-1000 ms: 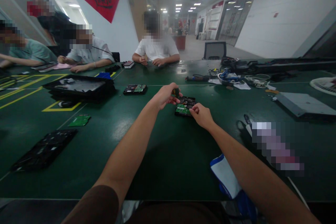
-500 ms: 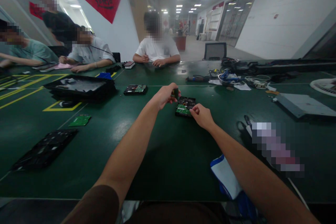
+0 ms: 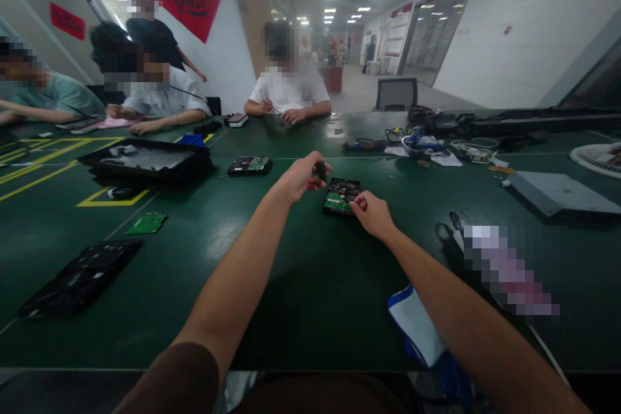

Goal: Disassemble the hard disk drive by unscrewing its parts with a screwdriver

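Note:
A hard drive (image 3: 342,187) lies on the green table in front of me, with a green circuit board (image 3: 338,202) on its near half. My left hand (image 3: 305,178) is closed around the dark green handle of a screwdriver (image 3: 321,171), just above the drive's far left corner. The screwdriver's shaft and tip cannot be made out. At the near right edge of the drive, my right hand (image 3: 371,212) has its fingers pinched together against the drive. Whatever is between those fingertips is hidden.
Another hard drive (image 3: 249,165) lies left of my hands, near a stack of black trays (image 3: 145,165). A loose green circuit board (image 3: 146,224) and a black panel (image 3: 80,278) are further left. Right are a grey metal box (image 3: 563,194) and cables. Several people sit or stand beyond.
My left hand has shifted very slightly, and the screwdriver handle is tilted more. My right hand stays at the drive's edge. A standing person at the back left has moved rightward.

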`<state>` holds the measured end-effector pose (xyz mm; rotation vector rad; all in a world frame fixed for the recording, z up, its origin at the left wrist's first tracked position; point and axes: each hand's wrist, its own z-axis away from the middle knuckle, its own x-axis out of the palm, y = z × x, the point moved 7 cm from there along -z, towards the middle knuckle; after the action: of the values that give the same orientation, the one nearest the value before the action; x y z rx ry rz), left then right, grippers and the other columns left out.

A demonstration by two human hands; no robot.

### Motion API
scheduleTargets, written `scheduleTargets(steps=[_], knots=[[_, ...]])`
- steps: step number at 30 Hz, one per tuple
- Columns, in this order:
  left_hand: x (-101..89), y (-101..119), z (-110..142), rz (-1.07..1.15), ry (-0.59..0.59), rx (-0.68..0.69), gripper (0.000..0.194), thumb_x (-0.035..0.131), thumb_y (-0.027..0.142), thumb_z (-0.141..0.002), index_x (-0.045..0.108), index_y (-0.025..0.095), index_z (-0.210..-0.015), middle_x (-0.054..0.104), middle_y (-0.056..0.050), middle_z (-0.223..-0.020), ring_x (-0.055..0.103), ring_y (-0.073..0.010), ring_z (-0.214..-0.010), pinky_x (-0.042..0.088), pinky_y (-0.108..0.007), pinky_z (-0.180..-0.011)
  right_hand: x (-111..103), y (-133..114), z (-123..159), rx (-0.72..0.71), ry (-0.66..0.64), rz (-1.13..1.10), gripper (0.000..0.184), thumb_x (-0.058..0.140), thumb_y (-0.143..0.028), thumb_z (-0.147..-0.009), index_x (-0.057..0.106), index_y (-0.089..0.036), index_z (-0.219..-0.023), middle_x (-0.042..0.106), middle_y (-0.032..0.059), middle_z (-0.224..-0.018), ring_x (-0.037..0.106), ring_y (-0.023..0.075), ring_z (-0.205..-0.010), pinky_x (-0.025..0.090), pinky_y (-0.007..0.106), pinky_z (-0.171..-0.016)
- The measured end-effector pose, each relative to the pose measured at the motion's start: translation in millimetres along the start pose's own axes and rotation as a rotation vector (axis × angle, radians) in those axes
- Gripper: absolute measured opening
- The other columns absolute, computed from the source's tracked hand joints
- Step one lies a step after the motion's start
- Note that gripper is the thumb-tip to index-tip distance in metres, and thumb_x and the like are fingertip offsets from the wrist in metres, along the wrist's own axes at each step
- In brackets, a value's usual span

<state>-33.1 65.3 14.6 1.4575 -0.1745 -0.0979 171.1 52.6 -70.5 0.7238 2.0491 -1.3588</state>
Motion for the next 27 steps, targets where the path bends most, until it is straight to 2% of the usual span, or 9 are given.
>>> scheduleTargets(steps=[4, 8, 11, 16, 21, 27], knots=[[0.9, 0.2, -0.5, -0.051, -0.009, 0.012, 0.031, 0.053, 0.042, -0.083, 0.068, 0.015, -0.084, 0.069, -0.010, -0.082, 0.055, -0.0118, -0.050, 0.038, -0.025, -0.044, -1.0, -0.1, -0.2, 0.001, 0.007, 0.001, 0.016, 0.063, -0.038, -0.089, 0.061, -0.022, -0.086, 0.063, -0.0030, -0.067, 0.057, 0.0149, -0.062, 0.040, 0.028, -0.060], [6.8, -0.5, 1.1, 0.020, -0.048, -0.016, 0.025, 0.055, 0.040, -0.084, 0.061, 0.016, -0.085, 0.072, -0.012, -0.087, 0.057, -0.0130, -0.050, 0.039, -0.025, -0.044, -1.3, -1.6, -0.2, -0.022, 0.002, 0.005, 0.016, 0.062, -0.038, -0.090, 0.063, -0.023, -0.085, 0.062, -0.0030, -0.067, 0.056, 0.0148, -0.061, 0.038, 0.027, -0.060], [6.2, 0.2, 1.5, 0.022, -0.025, -0.012, 0.024, 0.054, 0.040, -0.085, 0.059, 0.016, -0.084, 0.073, -0.013, -0.085, 0.059, -0.0135, -0.051, 0.040, -0.025, -0.045, -1.1, -3.7, -0.4, -0.054, -0.004, 0.005, 0.017, 0.061, -0.039, -0.091, 0.066, -0.023, -0.085, 0.062, -0.0028, -0.067, 0.056, 0.0151, -0.061, 0.038, 0.027, -0.061], [6.8, -0.7, 1.0, -0.004, -0.031, -0.013, 0.027, 0.056, 0.041, -0.085, 0.062, 0.015, -0.087, 0.072, -0.013, -0.086, 0.060, -0.0136, -0.052, 0.042, -0.024, -0.046, -0.5, -6.1, -1.0, -0.092, -0.016, 0.019, 0.022, 0.060, -0.042, -0.092, 0.070, -0.024, -0.085, 0.065, -0.0011, -0.071, 0.057, 0.0162, -0.065, 0.038, 0.028, -0.063], [4.3, 4.1, 3.1, -0.062, -0.013, 0.054, 0.031, 0.058, 0.042, -0.085, 0.069, 0.014, -0.089, 0.069, -0.011, -0.089, 0.060, -0.0115, -0.054, 0.041, -0.023, -0.047, -1.2, -9.3, -0.5, -0.128, -0.031, 0.037, 0.025, 0.059, -0.044, -0.093, 0.073, -0.025, -0.088, 0.069, 0.0015, -0.082, 0.059, 0.0175, -0.072, 0.039, 0.029, -0.066], [9.7, 2.9, 4.7, -0.054, -0.064, 0.031, 0.026, 0.058, 0.039, -0.084, 0.064, 0.015, -0.093, 0.071, -0.013, -0.094, 0.066, -0.0160, -0.058, 0.048, -0.026, -0.050, -1.0, -15.8, -0.8, -0.193, -0.057, 0.135, 0.028, 0.056, -0.044, -0.096, 0.073, -0.024, -0.087, 0.067, 0.0030, -0.082, 0.058, 0.0180, -0.075, 0.038, 0.029, -0.066]])
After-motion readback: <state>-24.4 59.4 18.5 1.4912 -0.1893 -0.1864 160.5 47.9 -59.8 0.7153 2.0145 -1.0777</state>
